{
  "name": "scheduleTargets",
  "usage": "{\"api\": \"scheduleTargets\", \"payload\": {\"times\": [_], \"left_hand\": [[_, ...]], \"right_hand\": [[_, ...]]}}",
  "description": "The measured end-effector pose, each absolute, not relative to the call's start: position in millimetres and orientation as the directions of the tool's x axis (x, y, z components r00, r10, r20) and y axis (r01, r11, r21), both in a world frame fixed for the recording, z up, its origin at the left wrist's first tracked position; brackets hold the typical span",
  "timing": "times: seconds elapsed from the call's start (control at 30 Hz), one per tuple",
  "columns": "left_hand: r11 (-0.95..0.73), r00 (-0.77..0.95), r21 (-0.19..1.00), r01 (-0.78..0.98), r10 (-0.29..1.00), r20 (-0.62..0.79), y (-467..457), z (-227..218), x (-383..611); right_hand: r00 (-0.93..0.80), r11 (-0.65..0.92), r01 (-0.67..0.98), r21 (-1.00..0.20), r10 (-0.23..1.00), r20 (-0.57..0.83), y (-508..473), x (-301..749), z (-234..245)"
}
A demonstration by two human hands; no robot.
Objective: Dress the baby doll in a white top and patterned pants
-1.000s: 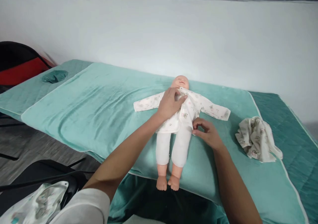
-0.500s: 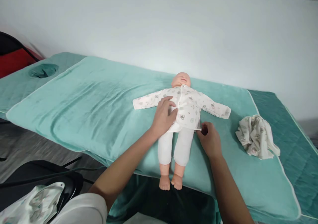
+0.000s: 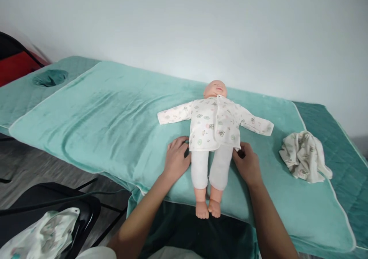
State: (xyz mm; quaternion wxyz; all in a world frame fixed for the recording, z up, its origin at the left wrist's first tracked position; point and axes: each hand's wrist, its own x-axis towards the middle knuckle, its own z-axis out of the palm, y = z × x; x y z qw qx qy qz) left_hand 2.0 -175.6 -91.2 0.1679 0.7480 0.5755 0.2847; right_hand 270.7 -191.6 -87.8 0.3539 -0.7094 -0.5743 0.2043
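Note:
A baby doll [image 3: 214, 127] lies on its back on a teal towel [image 3: 115, 117], head toward the wall, feet over the near edge. It wears a white printed shirt [image 3: 214, 123] and white trousers [image 3: 212, 167]. My left hand [image 3: 176, 159] rests at the doll's left hip, fingers curled at the shirt's lower corner. On the other side, my right hand [image 3: 247, 163] is by the hip, fingers pinched on the shirt hem.
A crumpled printed garment [image 3: 304, 157] lies on the towel at the right. The towel covers a teal massage table [image 3: 342, 136] with a face hole [image 3: 48, 77] at far left. A black chair [image 3: 57, 213] with printed cloth [image 3: 40, 236] stands at lower left.
My left hand has slid down from the doll's chest to the shirt's lower left corner. The right hand stays at the hem. The shirt front now lies closed and flat.

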Motion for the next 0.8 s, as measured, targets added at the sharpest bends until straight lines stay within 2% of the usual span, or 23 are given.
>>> {"api": "scheduleTargets", "payload": {"times": [0.07, 0.17, 0.27, 0.37, 0.43, 0.53, 0.6, 0.7, 0.8], "left_hand": [[-0.283, 0.163, 0.577, 0.766, 0.954, 0.251, -173.2, -90.1, 3.3], [-0.263, 0.096, 0.645, 0.717, 0.955, 0.281, -175.8, -91.2, -0.4], [-0.241, 0.056, 0.654, 0.717, 0.955, 0.291, -180.9, -93.0, -4.1], [-0.214, 0.046, 0.629, 0.747, 0.961, 0.273, -183.4, -93.9, -3.4], [-0.201, 0.018, 0.656, 0.728, 0.961, 0.274, -183.8, -94.3, -2.6], [-0.239, -0.012, 0.793, 0.56, 0.955, 0.296, -183.7, -95.1, -4.5], [-0.254, -0.022, 0.888, 0.382, 0.959, 0.284, -182.4, -95.6, -7.1], [-0.156, -0.056, 0.978, 0.14, 0.985, 0.165, -175.5, -94.7, -8.5], [-0.002, -0.065, 0.996, -0.091, 0.998, -0.004, -161.5, -90.6, -4.6]], "right_hand": [[0.281, -0.103, 0.67, -0.735, 0.952, 0.123, -192.3, 270.7, -87.5], [0.323, -0.13, 0.699, -0.703, 0.935, 0.149, -195.2, 270.9, -89.0], [0.343, -0.115, 0.753, -0.648, 0.909, 0.238, -199.9, 271.6, -92.2], [0.294, 0.021, 0.789, -0.614, 0.865, 0.408, -204.2, 272.9, -94.2], [0.212, 0.162, 0.786, -0.597, 0.836, 0.506, -205.7, 273.5, -93.8], [0.06, 0.349, 0.765, -0.541, 0.798, 0.6, -204.9, 272.8, -91.3], [0.018, 0.398, 0.772, -0.496, 0.766, 0.643, -202.6, 270.7, -88.5], [0.001, 0.398, 0.805, -0.439, 0.74, 0.673, -197.7, 264.2, -81.4], [-0.071, 0.442, 0.81, -0.385, 0.727, 0.683, -193.4, 254.0, -71.5]]}}
